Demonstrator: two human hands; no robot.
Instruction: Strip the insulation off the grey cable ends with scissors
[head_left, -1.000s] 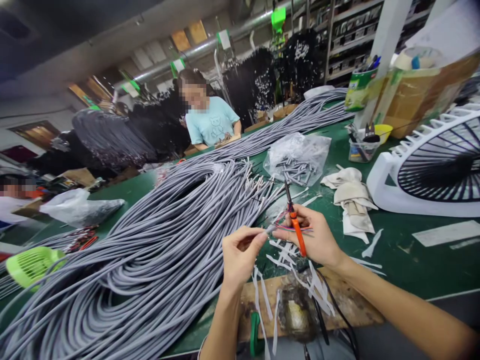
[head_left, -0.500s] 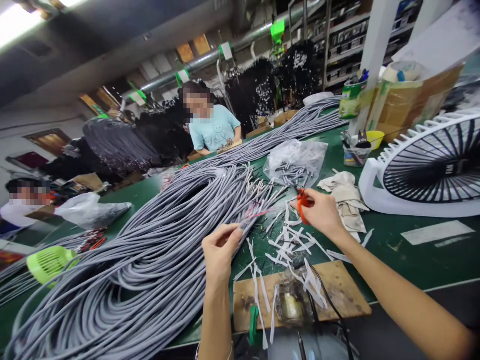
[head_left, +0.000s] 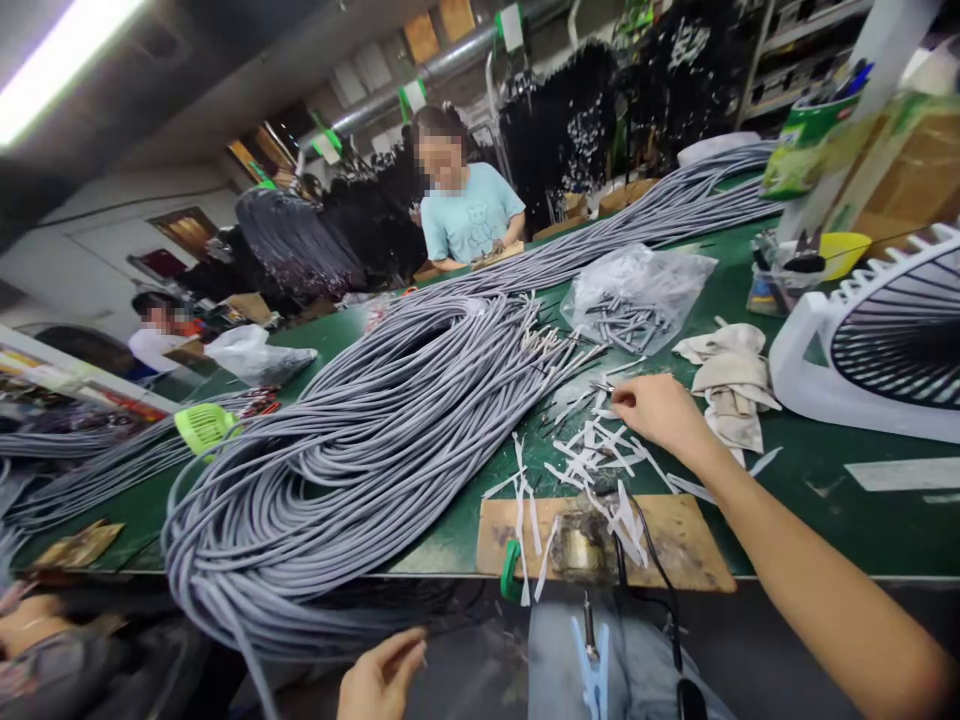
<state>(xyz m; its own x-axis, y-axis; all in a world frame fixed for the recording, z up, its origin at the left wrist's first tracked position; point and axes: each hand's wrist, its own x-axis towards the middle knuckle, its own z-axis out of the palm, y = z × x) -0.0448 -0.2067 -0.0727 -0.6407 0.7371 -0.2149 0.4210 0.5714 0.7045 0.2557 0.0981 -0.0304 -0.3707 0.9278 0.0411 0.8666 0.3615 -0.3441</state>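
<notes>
My left hand (head_left: 381, 676) is low, below the table's front edge, with thumb and fingers pinched together. Whatever they may hold is too small to make out. A large coil of grey cables (head_left: 352, 440) lies above it, some loops hanging over the edge. Over the table, my right hand (head_left: 660, 412) is closed around cutters (head_left: 602, 387). Only a metal tip shows past the fingers; the orange handles seen earlier are hidden. Below that hand lie scattered white strips (head_left: 592, 450). The stripped cable ends (head_left: 551, 345) point toward it.
A wooden board (head_left: 697, 550) with a metal block (head_left: 581, 548) sits at the front edge. Behind are a plastic bag of grey pieces (head_left: 637, 300), a cloth (head_left: 731, 385) and a white fan (head_left: 810, 370). Across the table, a person in light blue (head_left: 472, 215) works.
My left hand has dropped from beside the cable ends to below the table edge. The cutters have turned within my right hand, hiding their handles. The view has shifted left.
</notes>
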